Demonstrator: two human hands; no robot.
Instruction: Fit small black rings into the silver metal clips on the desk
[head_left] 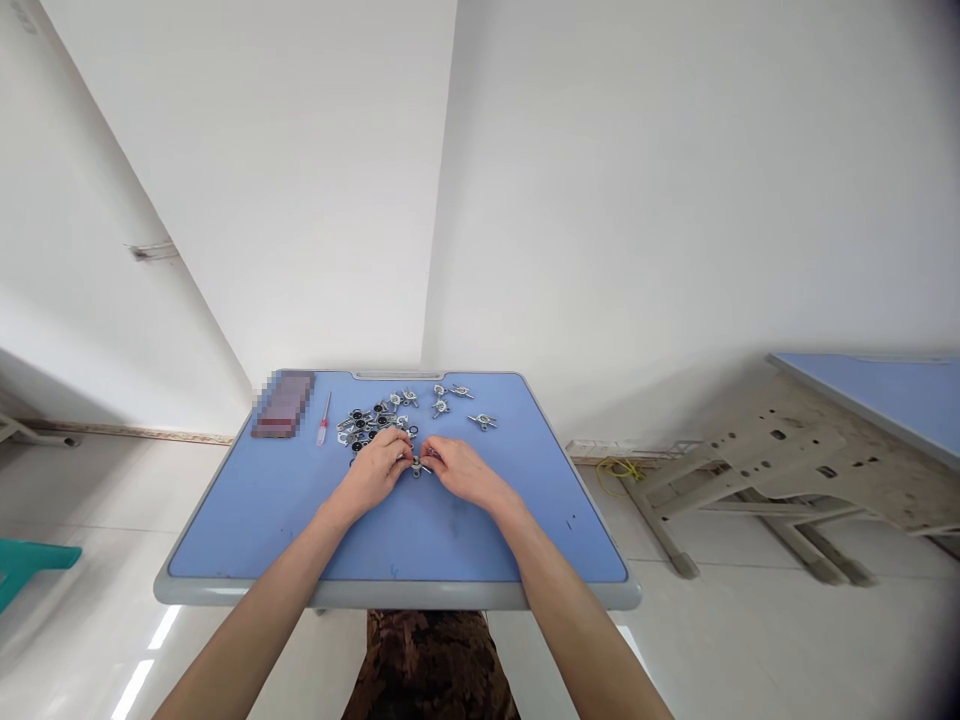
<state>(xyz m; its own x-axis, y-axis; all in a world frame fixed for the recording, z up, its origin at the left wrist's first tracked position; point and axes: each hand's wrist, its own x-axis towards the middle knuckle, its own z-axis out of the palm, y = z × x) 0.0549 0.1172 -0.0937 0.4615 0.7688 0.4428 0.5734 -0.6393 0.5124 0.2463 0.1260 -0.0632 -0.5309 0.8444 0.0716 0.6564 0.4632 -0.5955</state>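
As the head camera looks down on the blue table (247, 525), both hands are in on one piece! The left hand (371, 472) and the right hand (466, 472) close in from either side, fingertips pinching a small metal winged fitting (416, 465) between them. It sits right at the front edge of a heap of similar fittings and black rings (371, 425), with the left hand just beside that heap. A few loose fittings (482, 421) lie further out to the right, while a red-handled screwdriver (322, 425) and a pixelated flat object (283, 404) sit over on the left.
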